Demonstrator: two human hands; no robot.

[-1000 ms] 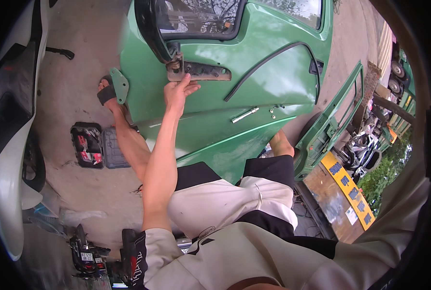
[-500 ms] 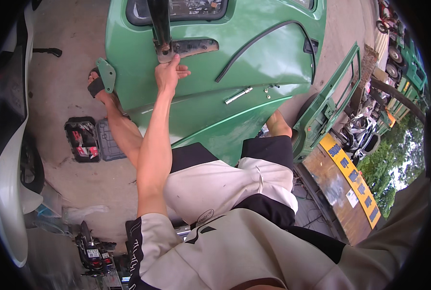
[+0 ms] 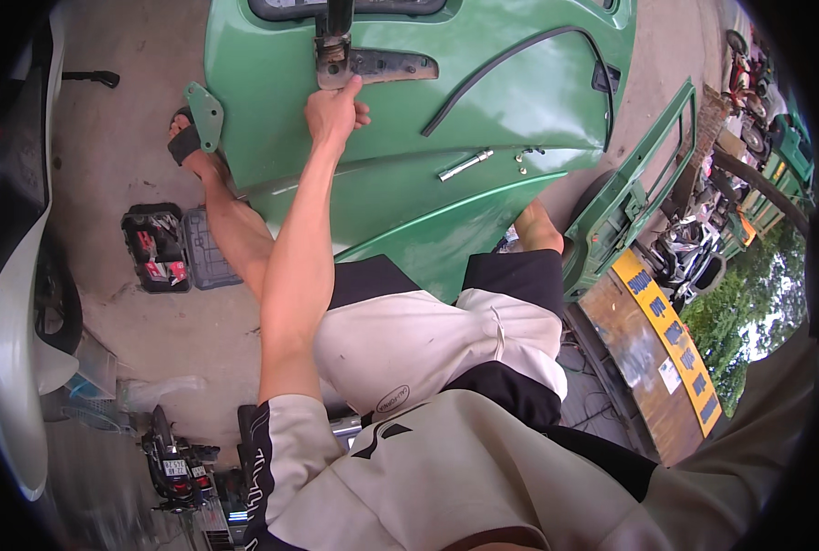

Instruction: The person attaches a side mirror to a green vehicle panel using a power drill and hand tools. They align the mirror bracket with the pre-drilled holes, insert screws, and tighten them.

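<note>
Since a second ago the left hand has closed from spread fingers to a curled grip at the foot of the rusty bracket on the green door, top centre; right hand unseen; the work looks engaged.

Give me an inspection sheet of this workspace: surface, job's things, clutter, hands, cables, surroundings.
Surface: bare concrete ground.
Job's things: green vehicle door lying across the person's legs; rusty bracket on it.
Clutter: open tool case on the ground; power tool near the lower edge.
Hands: left hand touching the door just below the bracket; right hand not in view.
Cables: nothing seen.
Surroundings: second green door frame at right, parked motorbikes, trees beyond.
</note>
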